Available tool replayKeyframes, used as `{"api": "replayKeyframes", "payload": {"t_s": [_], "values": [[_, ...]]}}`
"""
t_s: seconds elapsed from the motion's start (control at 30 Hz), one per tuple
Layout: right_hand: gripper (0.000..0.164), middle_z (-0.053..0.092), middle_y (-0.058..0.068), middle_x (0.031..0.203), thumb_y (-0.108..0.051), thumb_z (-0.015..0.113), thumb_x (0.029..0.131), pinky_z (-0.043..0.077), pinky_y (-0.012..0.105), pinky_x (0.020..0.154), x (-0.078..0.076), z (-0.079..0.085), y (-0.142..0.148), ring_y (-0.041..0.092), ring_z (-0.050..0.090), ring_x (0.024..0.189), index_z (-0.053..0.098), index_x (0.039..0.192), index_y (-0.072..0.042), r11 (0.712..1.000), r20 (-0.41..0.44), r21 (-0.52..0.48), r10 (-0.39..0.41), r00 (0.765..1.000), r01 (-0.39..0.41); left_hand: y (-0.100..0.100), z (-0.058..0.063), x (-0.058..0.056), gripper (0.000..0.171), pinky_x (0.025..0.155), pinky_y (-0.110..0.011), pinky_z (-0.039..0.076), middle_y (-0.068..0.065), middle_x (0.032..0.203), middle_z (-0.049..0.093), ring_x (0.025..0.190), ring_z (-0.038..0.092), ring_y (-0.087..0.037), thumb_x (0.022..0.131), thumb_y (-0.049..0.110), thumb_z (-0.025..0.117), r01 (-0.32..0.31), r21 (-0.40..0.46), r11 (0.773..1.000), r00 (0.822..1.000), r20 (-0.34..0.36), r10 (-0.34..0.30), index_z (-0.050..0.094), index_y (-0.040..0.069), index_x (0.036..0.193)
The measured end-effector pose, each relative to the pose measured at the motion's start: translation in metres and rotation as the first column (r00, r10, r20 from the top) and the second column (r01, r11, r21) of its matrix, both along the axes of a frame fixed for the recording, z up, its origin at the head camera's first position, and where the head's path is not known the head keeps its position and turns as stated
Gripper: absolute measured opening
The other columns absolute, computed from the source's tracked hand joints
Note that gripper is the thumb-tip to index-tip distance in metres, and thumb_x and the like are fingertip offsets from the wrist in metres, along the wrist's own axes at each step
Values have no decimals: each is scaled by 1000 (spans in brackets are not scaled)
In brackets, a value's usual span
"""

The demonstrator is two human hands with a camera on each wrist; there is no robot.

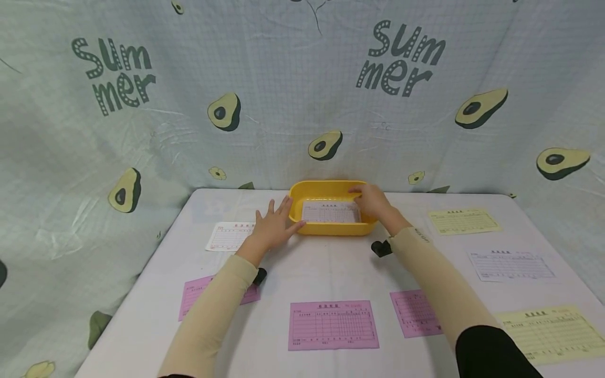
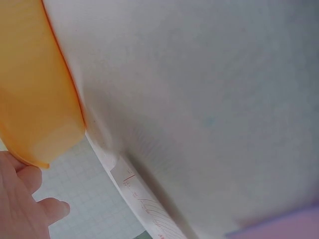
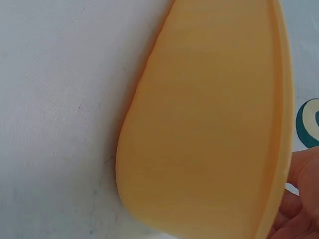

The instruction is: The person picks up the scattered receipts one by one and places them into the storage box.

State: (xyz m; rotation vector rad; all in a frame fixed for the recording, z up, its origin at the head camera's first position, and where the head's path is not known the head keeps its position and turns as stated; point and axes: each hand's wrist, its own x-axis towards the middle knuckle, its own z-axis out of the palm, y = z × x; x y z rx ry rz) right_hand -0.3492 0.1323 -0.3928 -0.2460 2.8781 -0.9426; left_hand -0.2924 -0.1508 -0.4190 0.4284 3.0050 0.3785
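A yellow plastic tray (image 1: 333, 229) sits at the back of the table with white printed form slips (image 1: 331, 212) lying in it. Fingers spread, my left hand (image 1: 274, 228) touches the tray's left rim; the left wrist view also has this hand (image 2: 22, 194) at the rim. My right hand (image 1: 373, 203) reaches over the right rim, its fingertips inside the tray near the slips. In the right wrist view the tray wall (image 3: 209, 119) covers much of the right hand (image 3: 301, 199), so whether its fingers pinch anything is hidden.
Forms lie about the white table (image 1: 331, 273): a white one (image 1: 227, 237) left, pink ones (image 1: 333, 325) in front, yellow ones (image 1: 463, 221) and a bluish-white one (image 1: 510, 265) right. A patterned cloth (image 1: 283, 105) hangs behind the table.
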Motion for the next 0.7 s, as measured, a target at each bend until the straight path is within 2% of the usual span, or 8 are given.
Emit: {"api": "replayKeyframes", "payload": {"t_s": [0.43,0.7], "values": [[35,60,19,141,-2,53,104,49,49,104,15,11,6,38,58,124,63,138,-1,998,-78,9,60,995,-60,0,0,0,90,114,-75,10,-6,172,8,154,7,-44,102,68,39,2,-13,1000,1000,-9,-2,11,11,166],[33,65,19,133,-2,58,103,53,47,98,32,17,7,35,64,115,65,135,1,990,-146,-7,142,979,-144,0,-2,0,90,114,-75,10,-6,172,8,155,6,-43,102,68,40,-2,-11,1000,1000,-5,2,11,11,166]]}}
